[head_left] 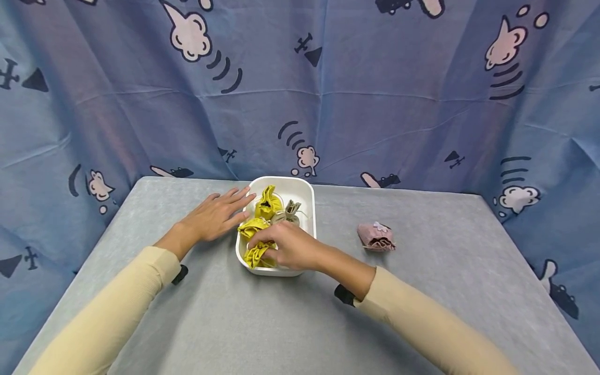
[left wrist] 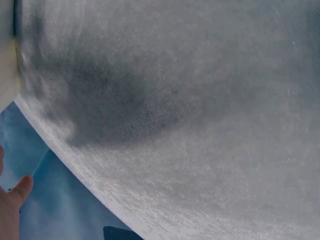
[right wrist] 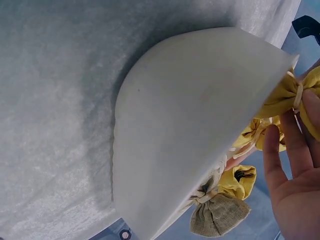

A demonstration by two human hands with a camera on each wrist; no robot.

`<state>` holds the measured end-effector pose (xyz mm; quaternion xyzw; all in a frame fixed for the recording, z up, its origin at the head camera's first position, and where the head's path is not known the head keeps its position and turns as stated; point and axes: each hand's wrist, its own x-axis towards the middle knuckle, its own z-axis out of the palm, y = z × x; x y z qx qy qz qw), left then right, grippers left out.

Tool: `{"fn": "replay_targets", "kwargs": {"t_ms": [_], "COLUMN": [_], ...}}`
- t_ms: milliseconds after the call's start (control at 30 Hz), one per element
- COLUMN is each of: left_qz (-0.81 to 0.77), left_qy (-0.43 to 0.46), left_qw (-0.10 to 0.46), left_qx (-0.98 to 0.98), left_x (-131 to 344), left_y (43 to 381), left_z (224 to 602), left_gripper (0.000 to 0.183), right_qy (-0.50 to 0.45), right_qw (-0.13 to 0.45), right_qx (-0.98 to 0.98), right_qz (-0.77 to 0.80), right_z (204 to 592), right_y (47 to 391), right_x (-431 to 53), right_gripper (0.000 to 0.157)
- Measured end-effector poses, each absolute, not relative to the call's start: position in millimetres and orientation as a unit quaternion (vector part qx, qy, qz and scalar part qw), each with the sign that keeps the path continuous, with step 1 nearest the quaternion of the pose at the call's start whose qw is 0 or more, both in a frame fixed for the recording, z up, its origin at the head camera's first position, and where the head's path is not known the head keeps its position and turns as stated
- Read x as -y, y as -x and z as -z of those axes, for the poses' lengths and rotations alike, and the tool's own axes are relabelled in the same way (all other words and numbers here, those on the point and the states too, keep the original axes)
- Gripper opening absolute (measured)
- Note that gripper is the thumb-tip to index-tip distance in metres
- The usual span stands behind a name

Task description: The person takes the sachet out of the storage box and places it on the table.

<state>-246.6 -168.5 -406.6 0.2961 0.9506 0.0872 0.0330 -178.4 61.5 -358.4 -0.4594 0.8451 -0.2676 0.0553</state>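
A white plastic tub point(head_left: 310, 205) holds several small drawstring pouches. My right hand point(head_left: 292, 249) reaches over its front part and pinches the yellow pouch point(head_left: 255, 257) at the front left, whose gathered neck shows in the right wrist view. Just behind that lies a second yellow pouch point(head_left: 252, 227), and a third yellow pouch point(head_left: 268, 200) stands towards the back. Beside it is a grey-beige pouch point(right wrist: 220, 215), partly covered by my right hand in the head view. With fingers spread, my left hand point(head_left: 213, 214) lies at the tub's left rim, fingertips right at the edge.
A dusty-pink pouch point(head_left: 376, 237) with a small pale bow lies on the table to the right of the tub. The grey cloth-covered table point(head_left: 225, 317) ends at a blue patterned curtain point(head_left: 262, 94) behind it.
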Motion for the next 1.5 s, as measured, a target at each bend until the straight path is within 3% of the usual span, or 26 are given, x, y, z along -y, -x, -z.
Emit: {"fn": "replay_targets", "kwargs": {"t_ms": [333,967,1500], "left_qz": [-0.087,-0.085,-0.075], "left_qy": [-0.296,-0.294,-0.296], "left_qw": [0.033,0.037,0.038], "left_qx": [-0.951,-0.951,-0.951], "left_x": [168,167,166], "left_y": [247,245,244], "left_z": [407,405,404], "left_gripper": [0.054,0.055,0.055], "right_qy": [0.468,0.449,0.381], "right_qw": [0.031,0.057,0.043], "right_qx": [-0.838,-0.843,-0.865], "right_qz": [0.279,0.291,0.324], "right_z": [350,294,277], "right_y": [181,185,193], "right_x": [-67,-94,-148], "right_gripper": [0.026,0.025,0.026]}}
